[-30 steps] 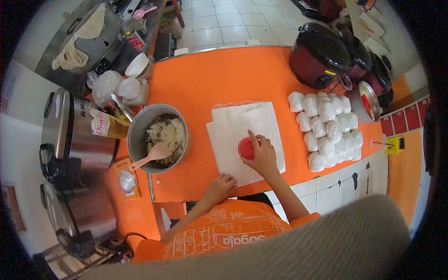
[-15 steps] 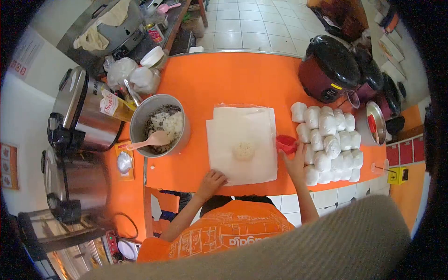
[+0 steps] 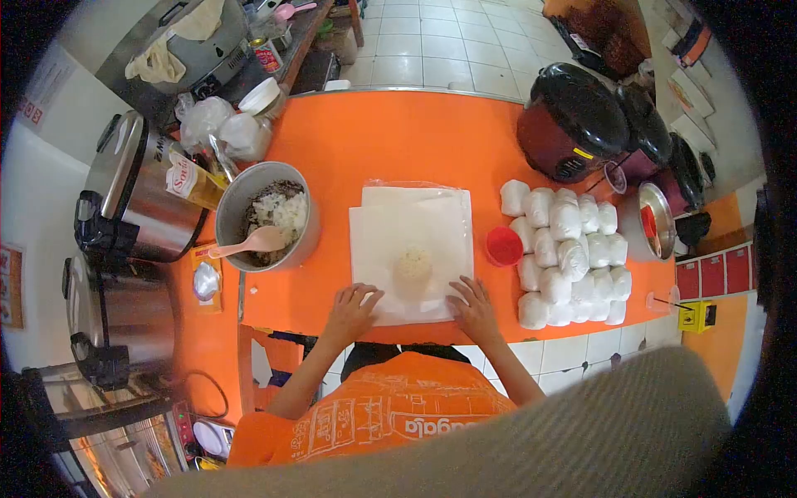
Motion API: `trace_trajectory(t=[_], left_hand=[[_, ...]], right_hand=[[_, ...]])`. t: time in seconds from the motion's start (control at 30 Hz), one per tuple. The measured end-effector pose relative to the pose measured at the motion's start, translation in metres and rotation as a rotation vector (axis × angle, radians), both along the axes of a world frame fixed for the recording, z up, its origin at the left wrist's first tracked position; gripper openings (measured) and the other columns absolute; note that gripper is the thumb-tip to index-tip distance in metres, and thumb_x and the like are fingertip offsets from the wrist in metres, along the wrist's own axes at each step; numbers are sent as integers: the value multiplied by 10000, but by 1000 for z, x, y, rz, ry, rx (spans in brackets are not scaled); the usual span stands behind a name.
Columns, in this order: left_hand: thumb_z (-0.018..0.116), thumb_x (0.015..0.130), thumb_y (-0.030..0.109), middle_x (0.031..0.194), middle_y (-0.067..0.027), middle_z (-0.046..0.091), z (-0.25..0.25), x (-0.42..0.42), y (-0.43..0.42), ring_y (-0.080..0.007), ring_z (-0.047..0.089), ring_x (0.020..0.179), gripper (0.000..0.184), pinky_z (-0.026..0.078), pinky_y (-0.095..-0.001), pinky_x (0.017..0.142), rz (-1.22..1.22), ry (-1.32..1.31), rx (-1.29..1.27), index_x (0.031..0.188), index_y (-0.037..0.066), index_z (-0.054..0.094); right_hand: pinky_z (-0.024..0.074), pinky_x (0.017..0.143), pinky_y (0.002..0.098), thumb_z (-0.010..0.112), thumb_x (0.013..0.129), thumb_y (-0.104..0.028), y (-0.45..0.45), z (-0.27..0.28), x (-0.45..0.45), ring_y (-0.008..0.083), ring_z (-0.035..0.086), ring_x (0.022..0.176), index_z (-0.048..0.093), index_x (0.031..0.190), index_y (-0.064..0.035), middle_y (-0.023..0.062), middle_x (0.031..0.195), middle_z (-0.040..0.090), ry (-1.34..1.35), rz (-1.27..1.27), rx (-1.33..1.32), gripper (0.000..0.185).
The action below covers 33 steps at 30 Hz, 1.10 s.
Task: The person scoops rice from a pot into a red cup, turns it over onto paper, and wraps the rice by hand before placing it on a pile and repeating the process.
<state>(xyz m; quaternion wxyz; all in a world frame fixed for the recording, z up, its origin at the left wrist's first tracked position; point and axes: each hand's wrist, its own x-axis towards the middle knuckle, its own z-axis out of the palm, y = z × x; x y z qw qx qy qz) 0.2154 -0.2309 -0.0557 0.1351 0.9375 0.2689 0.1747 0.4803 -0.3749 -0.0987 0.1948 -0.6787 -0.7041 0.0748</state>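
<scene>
A round mound of rice (image 3: pixel 413 266) lies on a stack of white paper sheets (image 3: pixel 382 232) in front of me. My left hand (image 3: pixel 355 307) rests at the stack's lower left corner, fingers apart. At the lower right edge of the paper is my right hand (image 3: pixel 473 309), its fingers spread and holding nothing visible. A small red cup (image 3: pixel 504 246) stands just right of the paper, apart from both hands. To its right, white wrapped bundles (image 3: pixel 555 285) are piled in rows.
A metal pot (image 3: pixel 312 224) with rice and a pink rice paddle (image 3: pixel 259 241) stands on the left of the orange table (image 3: pixel 398 133). Dark red rice cookers (image 3: pixel 573 124) and a metal bowl (image 3: pixel 635 224) are at right. Steel cookers (image 3: pixel 158 199) line the left.
My right hand has let go of the red cup, now standing beside the paper, and moved left to the paper's edge. The whole view has shifted slightly left.
</scene>
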Motion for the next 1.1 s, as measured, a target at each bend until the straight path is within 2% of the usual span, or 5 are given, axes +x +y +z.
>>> trace_trajectory(t=[0.23,0.43,0.63,0.83,1.1], left_hand=[[648,690,63,914,-64,620,-35,-43,-4,-253,586,920,257,464,-351,831,-50,-5,-94,946,72,629],[608,808,34,845,-112,643,-66,-31,15,-218,628,773,55,494,-349,689,537,-619,-1014,858,39,630],[654,801,129,728,-121,641,-45,-2,29,-311,604,604,369,504,-406,619,650,-122,-686,1139,23,549],[644,826,240,1143,-189,567,-33,25,38,-355,536,1052,521,445,-429,909,214,-126,-192,1276,52,458],[682,802,362,1289,-201,468,-30,68,34,-354,401,1231,616,338,-429,1046,111,-73,-555,1279,33,472]], right_hand=[[387,1023,440,683,738,-110,-13,10,5,286,455,1225,682,935,-116,27,1138,600,346,53,-22,197],[487,793,326,631,852,-186,30,17,14,251,616,853,686,829,-54,85,870,655,1129,-315,-210,144],[434,534,348,619,874,-299,48,-4,7,165,545,558,648,812,3,54,623,593,599,-462,-422,310],[408,536,310,702,812,-303,17,0,11,174,534,592,650,824,-12,51,671,559,787,-572,-240,296],[475,734,276,759,773,-195,12,-6,33,115,526,790,524,1084,-12,53,900,548,1280,-191,-328,430]])
